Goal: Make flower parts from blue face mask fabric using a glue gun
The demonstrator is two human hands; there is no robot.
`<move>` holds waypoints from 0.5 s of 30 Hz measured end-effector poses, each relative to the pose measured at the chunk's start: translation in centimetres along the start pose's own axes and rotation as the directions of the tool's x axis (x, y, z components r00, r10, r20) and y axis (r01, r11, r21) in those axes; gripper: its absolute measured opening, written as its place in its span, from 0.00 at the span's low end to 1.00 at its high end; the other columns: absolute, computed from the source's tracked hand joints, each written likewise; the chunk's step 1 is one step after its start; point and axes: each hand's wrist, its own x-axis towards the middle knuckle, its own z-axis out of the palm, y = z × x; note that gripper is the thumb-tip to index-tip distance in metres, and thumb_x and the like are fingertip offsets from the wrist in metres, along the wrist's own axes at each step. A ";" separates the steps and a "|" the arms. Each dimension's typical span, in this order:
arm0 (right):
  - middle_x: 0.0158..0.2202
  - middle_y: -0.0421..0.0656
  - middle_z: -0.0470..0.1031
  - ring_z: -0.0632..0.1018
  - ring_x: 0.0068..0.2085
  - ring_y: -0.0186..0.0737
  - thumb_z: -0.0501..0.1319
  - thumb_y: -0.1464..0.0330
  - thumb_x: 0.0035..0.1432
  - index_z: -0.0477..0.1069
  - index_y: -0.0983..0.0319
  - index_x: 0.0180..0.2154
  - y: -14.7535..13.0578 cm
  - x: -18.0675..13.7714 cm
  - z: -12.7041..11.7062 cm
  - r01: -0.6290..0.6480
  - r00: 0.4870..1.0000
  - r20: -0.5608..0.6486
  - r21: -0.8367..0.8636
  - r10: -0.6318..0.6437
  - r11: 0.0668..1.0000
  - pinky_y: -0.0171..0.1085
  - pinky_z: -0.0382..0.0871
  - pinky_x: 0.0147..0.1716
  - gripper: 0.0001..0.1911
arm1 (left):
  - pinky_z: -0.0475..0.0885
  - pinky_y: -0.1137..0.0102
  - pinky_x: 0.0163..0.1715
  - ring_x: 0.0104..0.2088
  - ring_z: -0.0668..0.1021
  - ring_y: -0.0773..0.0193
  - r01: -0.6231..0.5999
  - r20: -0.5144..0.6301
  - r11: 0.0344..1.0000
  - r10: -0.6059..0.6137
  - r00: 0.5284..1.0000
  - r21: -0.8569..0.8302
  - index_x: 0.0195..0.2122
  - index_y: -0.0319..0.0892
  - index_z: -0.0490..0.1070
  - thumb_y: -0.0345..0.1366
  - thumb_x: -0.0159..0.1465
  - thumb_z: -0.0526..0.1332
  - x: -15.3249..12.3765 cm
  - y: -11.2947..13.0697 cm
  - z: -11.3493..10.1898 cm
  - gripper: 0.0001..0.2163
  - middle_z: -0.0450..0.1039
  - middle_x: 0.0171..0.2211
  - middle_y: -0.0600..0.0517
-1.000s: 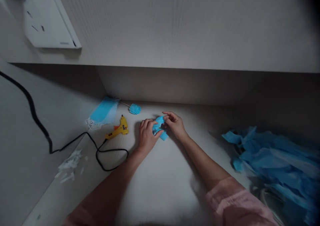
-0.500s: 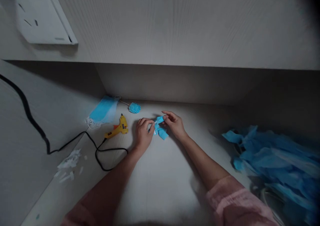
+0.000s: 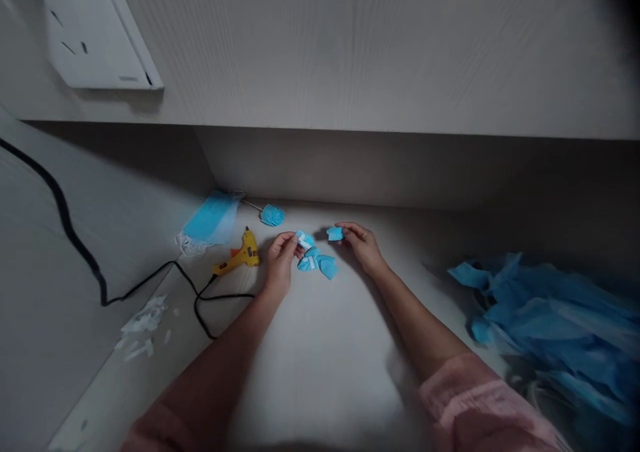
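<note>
Between thumb and fingers, my left hand (image 3: 281,259) pinches a small blue fabric piece with a white strip (image 3: 305,240). Across from it, my right hand (image 3: 364,247) grips another small blue fabric piece (image 3: 335,234) by its right edge. The two held pieces are apart. Just below them, several more blue fabric pieces (image 3: 328,267) lie on the white surface, one with a white strip on it. Behind my left hand rests a blue fabric rose (image 3: 273,215) on a thin stem.
A yellow glue gun (image 3: 243,252) with a black cord (image 3: 175,265) lies left of my left hand. Blue face masks (image 3: 210,217) sit in the back corner. White scraps (image 3: 145,319) are at left, a heap of blue fabric (image 3: 560,325) at right. A shelf board (image 3: 370,52) overhangs the back.
My hands have moved apart. The right hand has drawn one blue piece to the right, away from the piece in the left hand. The view has shifted slightly.
</note>
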 end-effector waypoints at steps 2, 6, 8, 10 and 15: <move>0.28 0.41 0.76 0.71 0.26 0.34 0.61 0.59 0.52 0.77 0.63 0.39 0.0 0.0 -0.2 -0.006 1.000 0.010 -0.011 0.006 1.000 0.34 0.64 0.28 0.17 | 0.66 0.74 0.25 0.24 0.72 0.70 0.032 0.014 0.999 -0.031 0.999 -0.017 0.33 0.40 0.69 0.43 0.56 0.66 -0.1 0.0 0.0 0.12 0.71 0.24 0.55; 0.28 0.41 0.76 0.71 0.27 0.34 0.60 0.61 0.52 0.77 0.63 0.38 0.0 -0.1 -0.2 -0.010 1.000 0.029 -0.023 0.011 1.000 0.33 0.64 0.28 0.15 | 0.66 0.74 0.25 0.24 0.72 0.70 0.048 0.031 0.998 -0.047 0.998 -0.027 0.34 0.39 0.70 0.42 0.55 0.66 -0.2 -0.1 0.0 0.12 0.71 0.25 0.55; 0.28 0.41 0.76 0.71 0.27 0.34 0.60 0.62 0.52 0.77 0.63 0.38 -0.1 -0.1 -0.2 -0.008 0.999 0.039 -0.023 0.008 1.000 0.34 0.64 0.28 0.15 | 0.66 0.74 0.25 0.24 0.72 0.70 0.047 0.028 0.998 -0.046 0.999 -0.035 0.34 0.39 0.69 0.42 0.55 0.66 -0.3 -0.2 0.0 0.12 0.71 0.25 0.55; 0.27 0.40 0.76 0.70 0.26 0.33 0.60 0.62 0.51 0.77 0.63 0.37 -0.3 -0.2 -0.2 -0.007 0.999 0.051 -0.021 0.008 1.000 0.34 0.64 0.28 0.15 | 0.66 0.74 0.26 0.24 0.72 0.71 0.046 0.018 0.998 -0.045 0.999 -0.042 0.34 0.39 0.69 0.41 0.56 0.66 -0.2 -0.1 0.0 0.12 0.71 0.25 0.55; 0.25 0.40 0.74 0.69 0.24 0.32 0.60 0.63 0.52 0.79 0.64 0.38 -2.3 -0.8 -0.3 0.009 0.979 0.203 -0.059 0.003 0.998 0.33 0.61 0.25 0.15 | 0.66 0.74 0.25 0.22 0.71 0.71 0.039 -0.035 0.997 -0.041 0.999 -0.067 0.31 0.40 0.68 0.42 0.54 0.66 0.0 0.1 0.0 0.12 0.70 0.23 0.56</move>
